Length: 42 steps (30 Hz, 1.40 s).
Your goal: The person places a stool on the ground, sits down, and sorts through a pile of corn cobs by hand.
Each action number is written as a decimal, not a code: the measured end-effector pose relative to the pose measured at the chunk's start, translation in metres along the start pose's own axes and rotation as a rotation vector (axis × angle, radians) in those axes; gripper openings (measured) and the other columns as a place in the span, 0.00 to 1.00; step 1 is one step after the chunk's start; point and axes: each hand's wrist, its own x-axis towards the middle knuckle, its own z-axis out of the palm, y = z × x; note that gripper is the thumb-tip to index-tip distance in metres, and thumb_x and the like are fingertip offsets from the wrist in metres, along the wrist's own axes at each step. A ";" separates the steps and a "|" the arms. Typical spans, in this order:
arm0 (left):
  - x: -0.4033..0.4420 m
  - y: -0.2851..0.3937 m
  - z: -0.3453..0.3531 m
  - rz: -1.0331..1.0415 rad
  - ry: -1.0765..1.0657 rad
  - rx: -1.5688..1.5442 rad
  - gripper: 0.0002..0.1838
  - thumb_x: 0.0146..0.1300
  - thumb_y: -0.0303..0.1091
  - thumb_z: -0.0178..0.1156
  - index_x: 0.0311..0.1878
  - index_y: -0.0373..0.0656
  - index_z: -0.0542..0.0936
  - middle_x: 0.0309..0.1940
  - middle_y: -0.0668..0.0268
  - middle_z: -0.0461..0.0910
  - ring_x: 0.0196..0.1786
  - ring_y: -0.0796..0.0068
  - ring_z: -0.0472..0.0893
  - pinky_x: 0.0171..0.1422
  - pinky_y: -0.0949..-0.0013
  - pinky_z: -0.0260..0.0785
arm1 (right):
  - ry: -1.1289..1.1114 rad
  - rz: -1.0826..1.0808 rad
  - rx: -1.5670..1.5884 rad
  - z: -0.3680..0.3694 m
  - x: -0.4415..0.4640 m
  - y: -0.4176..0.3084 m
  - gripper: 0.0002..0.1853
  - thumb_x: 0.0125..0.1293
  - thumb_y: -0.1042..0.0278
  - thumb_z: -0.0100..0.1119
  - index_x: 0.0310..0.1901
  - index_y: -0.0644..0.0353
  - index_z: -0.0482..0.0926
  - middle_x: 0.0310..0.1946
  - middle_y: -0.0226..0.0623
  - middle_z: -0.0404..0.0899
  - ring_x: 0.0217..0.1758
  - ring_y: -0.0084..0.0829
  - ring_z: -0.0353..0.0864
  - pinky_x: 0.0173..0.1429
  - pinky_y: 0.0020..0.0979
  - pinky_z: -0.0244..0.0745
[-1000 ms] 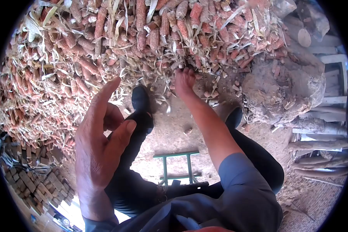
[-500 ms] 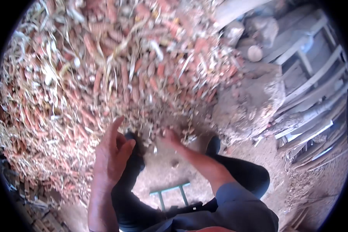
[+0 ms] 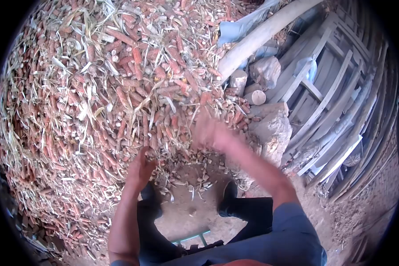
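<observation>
A large heap of reddish corn cobs (image 3: 137, 62) mixed with pale husks fills the upper and left view. My left hand (image 3: 142, 167) is at the heap's near edge, above my left shoe, its thumb and fingers apart with nothing between them. Over the right part of the heap, my right hand (image 3: 210, 131) is smeared by motion. Its fingers and anything they may hold cannot be made out. Loose cob bits (image 3: 199, 179) and husk scraps lie on the dirt floor between my shoes.
A big rough stump (image 3: 272, 133) stands right of the heap, with cut logs (image 3: 256, 97) behind it. A long curved beam (image 3: 266, 37) leans there. Stacked wooden poles and frames (image 3: 332, 97) line the right side. A green metal frame (image 3: 193, 238) is between my legs.
The view has tilted up toward the heap and wood pile. My right hand has risen from the floor by the heap's edge to over the cobs. My left hand stays apart from it, still open.
</observation>
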 end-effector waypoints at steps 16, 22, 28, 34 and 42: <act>0.010 -0.041 0.006 0.051 0.036 0.134 0.33 0.68 0.38 0.69 0.74 0.41 0.71 0.25 0.55 0.79 0.28 0.61 0.78 0.36 0.56 0.71 | 0.346 0.434 0.352 0.159 -0.089 0.188 0.24 0.66 0.65 0.69 0.63 0.58 0.79 0.45 0.34 0.82 0.42 0.22 0.83 0.35 0.33 0.83; 0.010 -0.012 -0.005 -0.093 -0.030 0.033 0.32 0.69 0.37 0.68 0.73 0.38 0.72 0.22 0.63 0.70 0.25 0.72 0.68 0.34 0.61 0.65 | 0.232 0.234 -0.165 0.233 -0.188 0.227 0.26 0.61 0.62 0.71 0.60 0.61 0.82 0.52 0.47 0.87 0.55 0.44 0.87 0.60 0.42 0.80; 0.008 -0.013 0.000 -0.153 -0.065 0.065 0.30 0.73 0.36 0.65 0.76 0.43 0.71 0.27 0.72 0.71 0.30 0.80 0.69 0.34 0.68 0.63 | 0.258 0.377 -0.195 0.218 -0.156 0.251 0.28 0.60 0.63 0.71 0.62 0.62 0.79 0.52 0.51 0.84 0.56 0.50 0.84 0.62 0.45 0.78; 0.006 0.009 -0.002 -0.251 -0.099 0.067 0.30 0.73 0.35 0.64 0.76 0.43 0.71 0.28 0.71 0.73 0.31 0.79 0.70 0.36 0.68 0.64 | 0.439 0.419 -0.248 0.189 -0.067 0.272 0.33 0.60 0.64 0.71 0.67 0.63 0.74 0.57 0.55 0.80 0.62 0.55 0.80 0.67 0.49 0.75; 0.010 0.010 0.004 -0.279 -0.114 0.066 0.33 0.69 0.31 0.67 0.76 0.43 0.70 0.28 0.64 0.79 0.31 0.73 0.76 0.39 0.65 0.70 | 0.673 0.403 -0.132 0.184 0.036 0.296 0.29 0.56 0.65 0.75 0.58 0.65 0.78 0.51 0.54 0.85 0.57 0.55 0.84 0.61 0.47 0.77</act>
